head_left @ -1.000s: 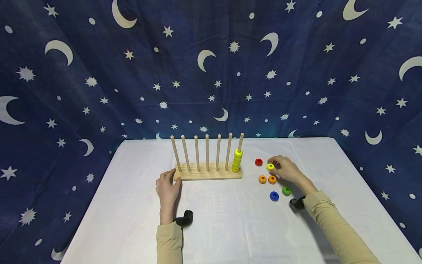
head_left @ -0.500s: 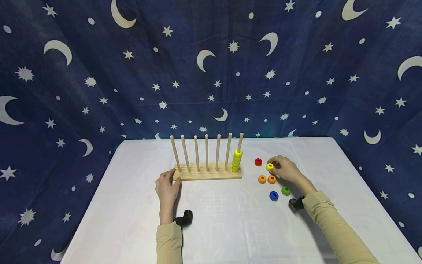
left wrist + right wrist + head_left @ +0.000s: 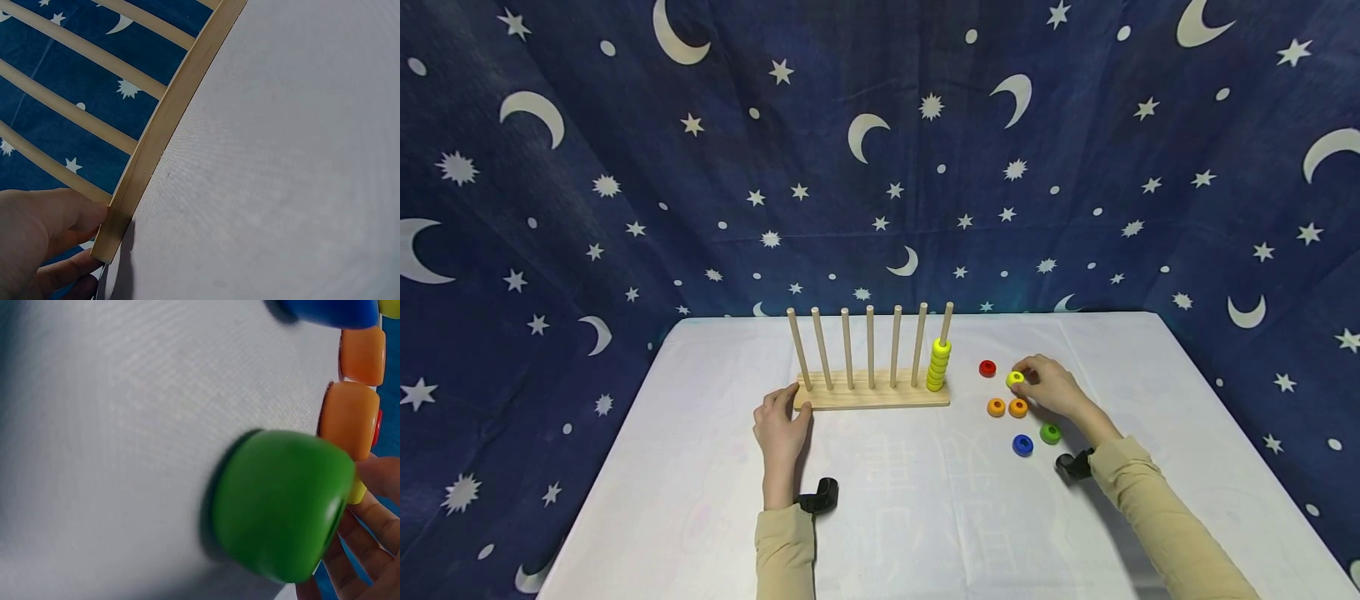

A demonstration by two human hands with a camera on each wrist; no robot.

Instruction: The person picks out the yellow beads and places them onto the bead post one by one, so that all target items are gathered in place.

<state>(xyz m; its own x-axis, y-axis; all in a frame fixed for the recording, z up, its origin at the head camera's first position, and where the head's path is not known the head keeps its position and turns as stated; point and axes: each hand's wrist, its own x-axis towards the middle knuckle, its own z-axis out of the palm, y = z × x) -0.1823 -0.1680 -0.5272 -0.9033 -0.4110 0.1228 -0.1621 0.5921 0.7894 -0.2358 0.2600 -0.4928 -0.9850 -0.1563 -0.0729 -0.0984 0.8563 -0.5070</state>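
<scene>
A wooden peg stand (image 3: 872, 400) with several upright pegs stands on the white table. Its far-right peg carries a stack of yellow beads (image 3: 938, 367). My left hand (image 3: 781, 425) grips the left end of the base, thumb at the front corner; the left wrist view shows fingers (image 3: 65, 272) at that end. To the right of the stand, my right hand (image 3: 1051, 386) pinches a loose yellow bead (image 3: 1015, 379) between thumb and fingers, at table level. In the right wrist view this bead is mostly hidden behind a green bead (image 3: 281, 506).
Loose beads lie near my right hand: a red bead (image 3: 988, 368), two orange beads (image 3: 996, 407), a blue bead (image 3: 1023, 445) and the green one. A dark blue cloth (image 3: 820, 167) with moons and stars hangs behind the white table (image 3: 887, 517).
My right hand's fingers have closed slightly around the yellow bead, which has shifted very little. My left hand and the peg stand have stayed in place.
</scene>
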